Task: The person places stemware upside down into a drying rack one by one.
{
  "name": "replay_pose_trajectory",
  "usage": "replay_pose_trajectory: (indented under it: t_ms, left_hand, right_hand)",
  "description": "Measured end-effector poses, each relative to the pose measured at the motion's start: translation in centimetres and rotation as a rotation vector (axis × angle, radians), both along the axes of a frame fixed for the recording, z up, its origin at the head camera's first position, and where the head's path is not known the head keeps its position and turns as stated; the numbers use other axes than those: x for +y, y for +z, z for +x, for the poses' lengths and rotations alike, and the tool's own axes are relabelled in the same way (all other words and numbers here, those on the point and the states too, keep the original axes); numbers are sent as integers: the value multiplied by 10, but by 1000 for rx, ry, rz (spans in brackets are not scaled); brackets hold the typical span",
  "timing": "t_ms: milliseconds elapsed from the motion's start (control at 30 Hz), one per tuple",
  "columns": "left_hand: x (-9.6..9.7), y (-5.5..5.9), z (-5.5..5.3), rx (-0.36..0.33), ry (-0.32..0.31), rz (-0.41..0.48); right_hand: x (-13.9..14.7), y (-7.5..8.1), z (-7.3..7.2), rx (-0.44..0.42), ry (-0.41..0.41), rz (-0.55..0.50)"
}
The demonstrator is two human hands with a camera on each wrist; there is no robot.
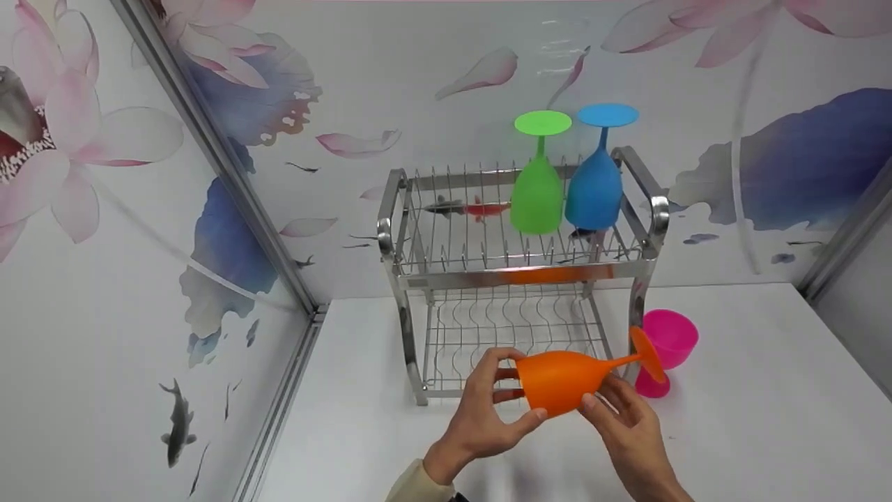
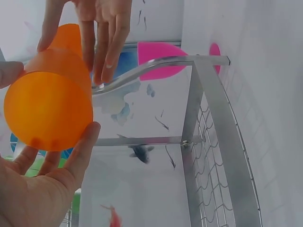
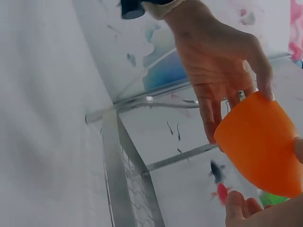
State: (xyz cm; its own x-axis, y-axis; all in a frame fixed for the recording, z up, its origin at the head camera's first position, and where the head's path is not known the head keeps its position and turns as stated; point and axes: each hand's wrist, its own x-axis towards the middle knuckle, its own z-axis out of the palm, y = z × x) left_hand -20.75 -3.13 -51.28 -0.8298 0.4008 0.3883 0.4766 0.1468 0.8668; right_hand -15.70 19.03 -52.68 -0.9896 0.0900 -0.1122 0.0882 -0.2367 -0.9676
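An orange plastic goblet (image 1: 561,382) lies sideways between my two hands, its mouth to the left and its foot to the right. My left hand (image 1: 481,411) grips the rim end, thumb below and fingers around the far side. With thumb and fingers my right hand (image 1: 631,432) holds the bowl near the stem. In the left wrist view the goblet's round mouth (image 2: 49,111) faces the camera. Behind the hands stands a metal two-tier dish rack (image 1: 523,275). On its upper tier a green goblet (image 1: 538,195) and a blue goblet (image 1: 596,188) sit upside down.
A pink goblet (image 1: 669,338) stands upright on the white table (image 1: 752,390), right of the rack. The rack's lower wire tier (image 1: 516,328) lies just beyond the hands. A patterned wall panel (image 1: 432,84) closes off the back, another the left side.
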Motion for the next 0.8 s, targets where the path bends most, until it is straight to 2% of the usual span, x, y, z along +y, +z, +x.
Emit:
replay_pose_trajectory:
  t_ms: [133,333,500,633,700,800]
  left_hand:
    - [2,0,1,-2,-8,5]
    - [3,-1,2,-15,-2,-6]
    - [3,0,3,-15,-1,-15]
    - [-1,1,2,19,3,-26]
    - [-6,1,0,49,25,-31]
    - [-17,-1,-5,109,104,-52]
  right_hand:
    - [-2,-1,-3,10,23,-162]
    - [-7,2,-5,9,11,-236]
    - [-8,3,-6,-16,-5,-249]
    - [-3,9,-8,-6,-6,-225]
    - [2,16,-9,25,5,-191]
    - [10,28,-12,94,29,-131]
